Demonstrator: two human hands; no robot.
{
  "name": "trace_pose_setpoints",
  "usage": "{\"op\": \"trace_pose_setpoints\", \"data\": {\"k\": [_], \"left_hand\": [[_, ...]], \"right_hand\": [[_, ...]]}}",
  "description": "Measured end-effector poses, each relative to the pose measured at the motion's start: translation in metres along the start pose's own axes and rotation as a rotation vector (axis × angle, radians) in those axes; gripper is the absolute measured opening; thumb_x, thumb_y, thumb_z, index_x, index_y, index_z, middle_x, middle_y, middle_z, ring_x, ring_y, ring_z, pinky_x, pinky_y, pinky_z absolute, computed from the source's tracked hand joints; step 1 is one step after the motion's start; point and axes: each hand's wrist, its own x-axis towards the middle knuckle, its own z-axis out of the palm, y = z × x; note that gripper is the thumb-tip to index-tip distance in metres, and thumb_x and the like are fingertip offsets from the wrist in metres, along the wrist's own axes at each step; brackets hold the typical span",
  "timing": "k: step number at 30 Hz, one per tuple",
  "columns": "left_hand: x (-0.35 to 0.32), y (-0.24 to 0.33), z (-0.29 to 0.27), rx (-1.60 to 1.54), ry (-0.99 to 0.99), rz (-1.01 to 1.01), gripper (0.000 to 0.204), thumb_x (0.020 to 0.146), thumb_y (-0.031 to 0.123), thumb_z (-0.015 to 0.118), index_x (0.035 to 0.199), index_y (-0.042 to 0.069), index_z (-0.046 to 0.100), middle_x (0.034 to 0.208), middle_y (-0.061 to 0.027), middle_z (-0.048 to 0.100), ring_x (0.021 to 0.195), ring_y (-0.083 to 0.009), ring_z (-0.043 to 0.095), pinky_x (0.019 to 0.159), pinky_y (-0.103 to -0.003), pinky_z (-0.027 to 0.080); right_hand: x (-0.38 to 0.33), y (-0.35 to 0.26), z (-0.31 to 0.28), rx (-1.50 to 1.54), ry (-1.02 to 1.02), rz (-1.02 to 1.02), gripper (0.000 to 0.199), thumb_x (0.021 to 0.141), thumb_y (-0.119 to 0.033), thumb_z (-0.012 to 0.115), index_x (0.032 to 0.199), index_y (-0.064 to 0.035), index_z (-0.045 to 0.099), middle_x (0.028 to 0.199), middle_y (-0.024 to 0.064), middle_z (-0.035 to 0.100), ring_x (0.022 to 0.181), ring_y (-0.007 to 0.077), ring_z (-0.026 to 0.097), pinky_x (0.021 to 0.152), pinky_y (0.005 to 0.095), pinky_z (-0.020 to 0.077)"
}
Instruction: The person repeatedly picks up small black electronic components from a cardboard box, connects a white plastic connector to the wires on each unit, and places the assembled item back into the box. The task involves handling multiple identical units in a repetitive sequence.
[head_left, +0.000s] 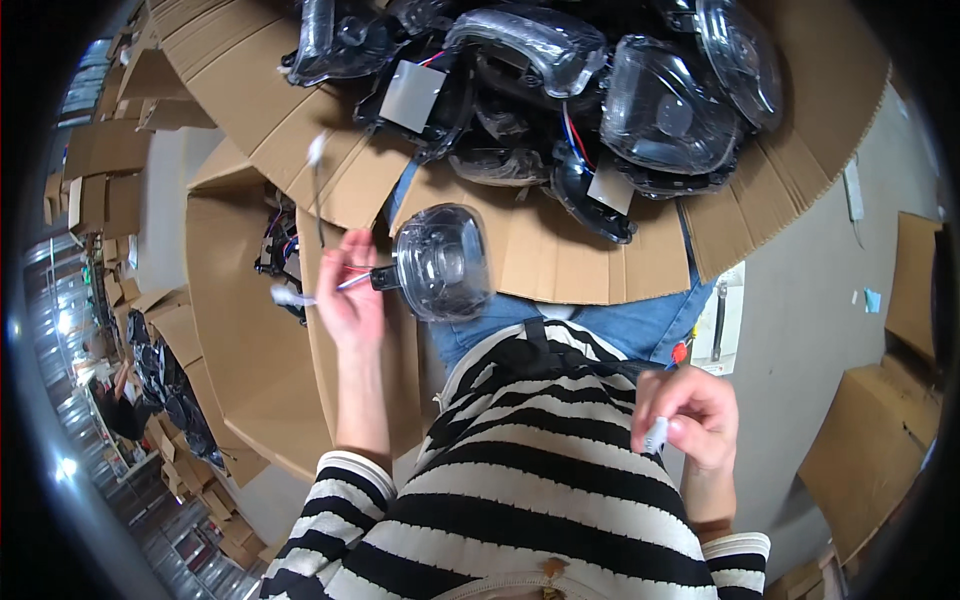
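Note:
My left hand (pixel 350 300) is palm up at the left, its fingers around the wires and black base of a clear-lensed vehicle lamp (pixel 443 262). Thin wires trail from the lamp across the palm, ending in a whitish connector (pixel 290 296). In front of my striped shirt at the right, my right hand (pixel 690 410) pinches a small whitish-grey piece (pixel 656 434) between thumb and fingers; its kind is not clear. Ahead, several black-housed vehicle lamps with clear lenses, such as a large one (pixel 668 115), lie heaped on a cardboard sheet (pixel 540 255).
An open cardboard box (pixel 250 370) stands at the left, with dark wired parts (pixel 275 235) inside. More boxes (pixel 870 450) sit at the right on the grey floor (pixel 790 300). Further left are stacked cartons (pixel 105 205) and black plastic bags (pixel 170 390).

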Motion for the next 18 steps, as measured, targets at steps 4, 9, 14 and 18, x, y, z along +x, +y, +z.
{"op": "trace_pose_setpoints", "data": {"k": [4, 9, 14, 18], "left_hand": [[0.006, 0.029, -0.010, 0.079, 0.024, 0.007, 0.022, 0.089, 0.022, 0.043, 0.092, 0.002, 0.051, 0.079, -0.0090, 0.056, 0.052, -0.0112, 0.045, 0.067, -0.029, 0.045], [-0.012, 0.022, -0.006, 0.727, -0.042, 0.210, 0.043, 0.093, 0.034, 0.029, 0.115, -0.001, 0.038, 0.071, -0.0038, 0.049, 0.046, -0.0042, 0.036, 0.051, -0.020, 0.040], [-0.036, 0.022, -0.011, 1.060, -0.199, 0.090, 0.036, 0.093, 0.026, 0.029, 0.116, 0.000, 0.037, 0.072, -0.0002, 0.047, 0.050, -0.0046, 0.038, 0.050, -0.020, 0.038], [-0.055, 0.024, 0.007, 1.754, -0.749, 0.199, 0.040, 0.079, 0.008, 0.046, 0.118, 0.002, 0.037, 0.074, -0.0101, 0.054, 0.059, -0.0254, 0.054, 0.055, -0.035, 0.044]], "right_hand": [[0.015, 0.009, 0.005, -0.087, -0.085, 0.091, 0.005, 0.080, 0.001, 0.049, 0.084, 0.0022, 0.051, 0.076, 0.0094, 0.057, 0.067, 0.0122, 0.052, 0.057, 0.0225, 0.0380], [0.031, 0.028, 0.022, -0.408, 0.023, 0.294, 0.002, 0.079, -0.002, 0.053, 0.081, -0.0009, 0.053, 0.068, 0.0018, 0.054, 0.059, 0.0062, 0.047, 0.052, 0.0203, 0.0354], [0.062, 0.054, 0.034, -0.748, -0.082, 0.252, 0.006, 0.076, -0.008, 0.057, 0.079, -0.0035, 0.053, 0.061, 0.0033, 0.051, 0.051, 0.0119, 0.043, 0.047, 0.0249, 0.0344], [0.080, 0.064, 0.045, -0.873, -0.185, 0.193, 0.009, 0.072, -0.007, 0.058, 0.078, -0.0028, 0.053, 0.061, 0.0061, 0.049, 0.052, 0.0170, 0.046, 0.049, 0.0280, 0.0363]]}}
